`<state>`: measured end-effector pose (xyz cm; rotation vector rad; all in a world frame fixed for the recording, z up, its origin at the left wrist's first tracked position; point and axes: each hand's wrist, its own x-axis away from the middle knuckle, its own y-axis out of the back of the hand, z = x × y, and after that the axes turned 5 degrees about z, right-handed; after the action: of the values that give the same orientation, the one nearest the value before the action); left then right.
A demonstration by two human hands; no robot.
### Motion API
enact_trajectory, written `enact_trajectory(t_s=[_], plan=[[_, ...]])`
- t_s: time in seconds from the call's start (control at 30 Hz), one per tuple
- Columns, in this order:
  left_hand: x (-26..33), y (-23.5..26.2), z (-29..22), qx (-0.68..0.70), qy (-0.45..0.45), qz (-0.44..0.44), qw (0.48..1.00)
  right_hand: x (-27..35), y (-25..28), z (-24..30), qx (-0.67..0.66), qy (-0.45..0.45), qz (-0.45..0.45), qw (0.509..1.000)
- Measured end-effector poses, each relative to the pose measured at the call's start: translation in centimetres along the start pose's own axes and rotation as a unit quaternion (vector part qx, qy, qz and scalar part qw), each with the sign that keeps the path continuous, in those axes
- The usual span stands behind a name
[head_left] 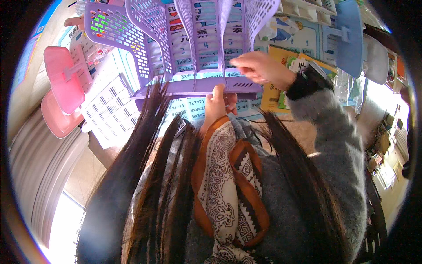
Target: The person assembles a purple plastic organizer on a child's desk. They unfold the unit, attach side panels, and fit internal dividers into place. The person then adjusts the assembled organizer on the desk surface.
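Observation:
A purple plastic desk file rack (200, 84) with tall perforated dividers stands at the top middle. My left hand (215, 104) grips its near edge, thumb on top and fingers curled beneath. Just right of a divider, my right hand (263, 68) is closed, its fingers curled in. Its fingertips are close to that divider's edge; whether they pinch it or something small, I cannot tell. Under the rack lies a printed tabletop mat (193, 107) with multiplication sums, showing between the dividers.
Pink plastic pieces (66, 81) and a printed white sheet (110, 112) lie to the left. At right are yellow and green booklets (278, 94), clear plastic bags (347, 90), a blue plastic piece (349, 37) and a white compartment tray (307, 9). Another person's hand (74, 22) shows at upper left.

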<state>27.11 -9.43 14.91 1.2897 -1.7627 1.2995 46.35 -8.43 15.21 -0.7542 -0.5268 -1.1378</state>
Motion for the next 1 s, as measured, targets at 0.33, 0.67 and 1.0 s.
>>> enact_trajectory(t_s=[0.33,0.67,1.0], plan=[[0.8,-0.9,-1.7,-0.033,0.033,0.026,0.999,4.6,-5.7,-7.2,-0.121,0.139,-0.171,0.968],[0.3,-0.7,-0.4,-0.080,-0.114,0.070,0.988,1.8,-6.6,-8.8,-0.293,0.180,-0.184,0.921],[-0.9,0.8,0.0,-0.116,-0.063,0.073,0.989,1.2,-5.8,-9.5,-0.225,0.169,-0.231,0.931]])
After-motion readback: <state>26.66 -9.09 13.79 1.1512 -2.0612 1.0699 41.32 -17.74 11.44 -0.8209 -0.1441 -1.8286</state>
